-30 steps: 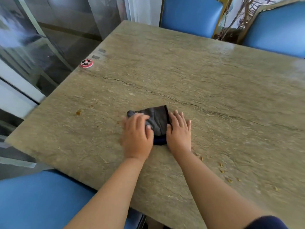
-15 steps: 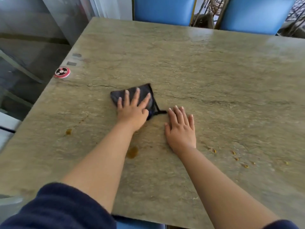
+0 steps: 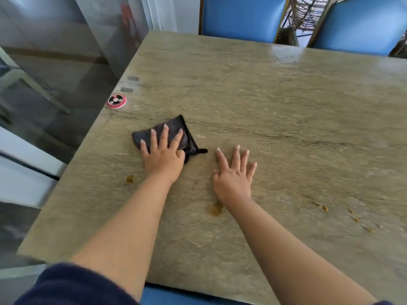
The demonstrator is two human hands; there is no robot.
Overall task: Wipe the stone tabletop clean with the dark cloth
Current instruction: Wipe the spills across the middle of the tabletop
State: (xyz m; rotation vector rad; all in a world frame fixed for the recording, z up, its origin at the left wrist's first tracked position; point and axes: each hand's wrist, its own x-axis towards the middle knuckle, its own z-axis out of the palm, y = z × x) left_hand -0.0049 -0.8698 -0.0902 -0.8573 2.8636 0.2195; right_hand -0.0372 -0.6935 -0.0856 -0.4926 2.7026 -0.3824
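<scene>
A: Left hand [image 3: 164,158], state?
B: Flat, fingers straight and spread, palm down, pressing on the folded dark grey cloth [image 3: 174,134]. No curl round the fabric.

A: Cloth position relative to that hand?
B: Under the fingers and reaching past them toward upper left of centre. Its black-edged corner with a small loop sticks out to the right of the thumb, ending just short of the right hand's fingertips.

A: Right hand [image 3: 233,181]?
B: Also flat with fingers splayed, resting on the bare greenish-beige veined stone tabletop [image 3: 275,102], right of the cloth and not touching it.

A: Surface nearby?
B: Brown sticky-looking stain [image 3: 216,209] at the right wrist; a smaller brown spot [image 3: 129,179] left of the left forearm; scattered brown crumbs [image 3: 352,216] at lower right.

A: Further out?
B: Round red-and-black disc [image 3: 116,100] at the table's left edge, two grey rectangular marks [image 3: 130,84] above it. Blue upholstered chairs [image 3: 242,16] along the top of the frame.
</scene>
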